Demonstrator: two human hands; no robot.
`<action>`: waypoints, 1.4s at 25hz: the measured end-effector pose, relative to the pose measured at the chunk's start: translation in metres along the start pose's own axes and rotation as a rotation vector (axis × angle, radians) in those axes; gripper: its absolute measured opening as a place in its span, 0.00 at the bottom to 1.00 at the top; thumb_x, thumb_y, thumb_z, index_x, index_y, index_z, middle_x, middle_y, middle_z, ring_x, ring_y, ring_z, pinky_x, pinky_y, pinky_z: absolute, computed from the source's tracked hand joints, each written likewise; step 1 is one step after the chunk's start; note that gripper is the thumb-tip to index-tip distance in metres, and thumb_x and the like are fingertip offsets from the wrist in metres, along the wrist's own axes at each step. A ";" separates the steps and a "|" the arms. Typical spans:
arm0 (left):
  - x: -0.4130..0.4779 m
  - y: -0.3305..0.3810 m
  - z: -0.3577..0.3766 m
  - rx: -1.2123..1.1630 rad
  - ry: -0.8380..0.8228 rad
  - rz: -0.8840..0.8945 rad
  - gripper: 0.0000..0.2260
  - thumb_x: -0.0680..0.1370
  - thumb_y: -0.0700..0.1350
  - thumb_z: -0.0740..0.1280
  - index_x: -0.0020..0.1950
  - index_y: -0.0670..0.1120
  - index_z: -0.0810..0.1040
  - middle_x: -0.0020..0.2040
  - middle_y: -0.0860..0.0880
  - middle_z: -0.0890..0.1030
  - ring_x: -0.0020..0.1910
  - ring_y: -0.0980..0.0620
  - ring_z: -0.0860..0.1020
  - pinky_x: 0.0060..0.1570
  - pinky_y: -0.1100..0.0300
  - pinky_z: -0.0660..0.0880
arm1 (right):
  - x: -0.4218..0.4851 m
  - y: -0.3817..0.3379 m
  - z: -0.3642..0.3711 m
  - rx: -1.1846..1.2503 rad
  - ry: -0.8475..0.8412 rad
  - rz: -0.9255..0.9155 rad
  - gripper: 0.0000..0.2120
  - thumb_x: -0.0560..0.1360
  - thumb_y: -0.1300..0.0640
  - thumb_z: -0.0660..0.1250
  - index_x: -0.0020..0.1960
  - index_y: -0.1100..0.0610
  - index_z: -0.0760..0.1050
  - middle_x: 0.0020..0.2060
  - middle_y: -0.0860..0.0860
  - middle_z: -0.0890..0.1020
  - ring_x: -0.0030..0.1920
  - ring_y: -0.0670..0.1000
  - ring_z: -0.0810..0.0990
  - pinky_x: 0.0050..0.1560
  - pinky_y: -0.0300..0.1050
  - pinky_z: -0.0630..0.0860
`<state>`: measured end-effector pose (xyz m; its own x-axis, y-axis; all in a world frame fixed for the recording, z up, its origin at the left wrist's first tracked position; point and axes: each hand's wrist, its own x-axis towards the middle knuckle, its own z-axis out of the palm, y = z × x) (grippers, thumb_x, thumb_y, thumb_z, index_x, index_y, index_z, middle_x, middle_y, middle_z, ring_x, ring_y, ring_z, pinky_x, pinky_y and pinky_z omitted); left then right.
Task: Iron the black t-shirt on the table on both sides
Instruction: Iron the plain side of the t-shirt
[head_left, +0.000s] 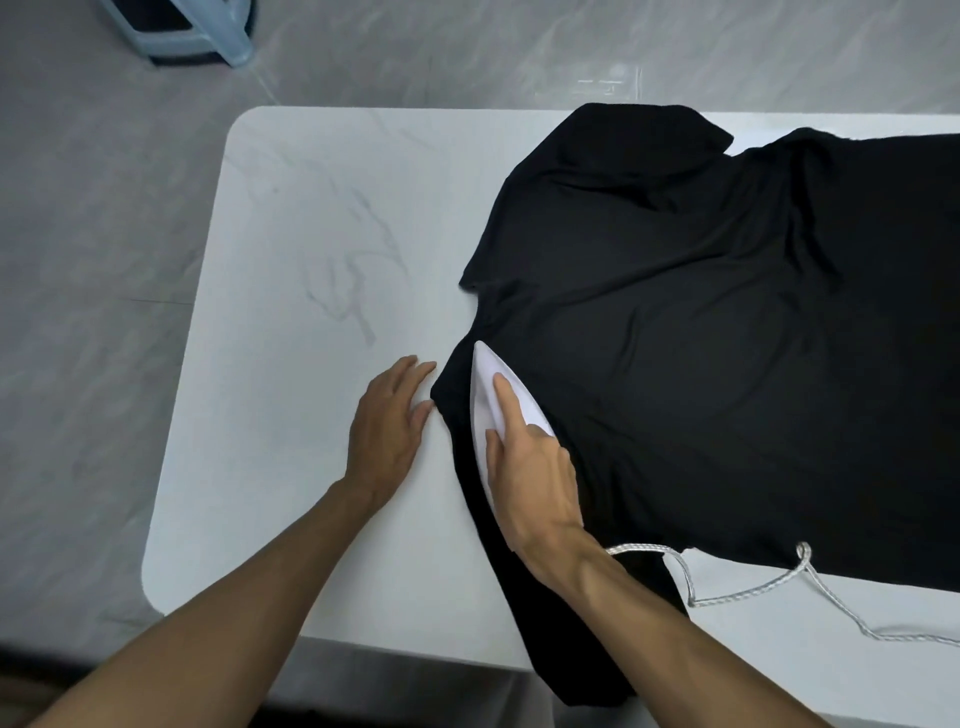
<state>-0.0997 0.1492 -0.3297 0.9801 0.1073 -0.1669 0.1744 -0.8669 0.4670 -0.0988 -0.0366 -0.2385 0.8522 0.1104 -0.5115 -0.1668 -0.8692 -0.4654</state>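
Note:
The black t-shirt (701, 322) lies spread on the white table (311, 249), one sleeve hanging over the near edge. A white iron (493, 384) rests on the shirt near its left edge, tip pointing away from me. My right hand (530, 467) grips the iron, its index finger stretched along the top. My left hand (389, 421) lies flat on the table just left of the shirt, fingertips touching the fabric's edge.
The iron's braided grey cord (753, 587) runs from behind my right wrist across the shirt's hem and the table toward the right. A light blue plastic stool (197, 36) stands on the grey floor beyond the table's far left corner.

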 end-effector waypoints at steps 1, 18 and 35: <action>0.003 -0.001 0.000 -0.012 -0.006 -0.005 0.18 0.82 0.49 0.60 0.72 0.49 0.71 0.73 0.48 0.70 0.70 0.48 0.69 0.69 0.55 0.64 | 0.002 -0.004 0.004 0.009 -0.012 0.021 0.29 0.83 0.51 0.53 0.78 0.42 0.42 0.39 0.51 0.75 0.37 0.52 0.73 0.39 0.45 0.66; -0.016 0.027 0.005 -0.031 0.129 -0.044 0.19 0.78 0.38 0.69 0.69 0.42 0.75 0.68 0.46 0.77 0.68 0.46 0.74 0.67 0.56 0.69 | 0.000 -0.013 0.035 -0.164 -0.011 0.071 0.34 0.81 0.59 0.57 0.78 0.42 0.41 0.37 0.49 0.70 0.26 0.46 0.60 0.34 0.44 0.62; -0.023 0.025 0.014 0.457 -0.268 -0.038 0.27 0.84 0.47 0.56 0.80 0.44 0.50 0.81 0.46 0.51 0.80 0.45 0.49 0.77 0.50 0.45 | -0.001 -0.013 0.033 -0.164 -0.002 0.031 0.34 0.81 0.58 0.57 0.78 0.43 0.40 0.37 0.50 0.73 0.30 0.51 0.69 0.34 0.45 0.64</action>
<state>-0.1194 0.1183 -0.3258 0.9049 0.0665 -0.4205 0.0918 -0.9950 0.0401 -0.1141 -0.0093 -0.2554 0.8467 0.0831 -0.5256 -0.1097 -0.9392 -0.3253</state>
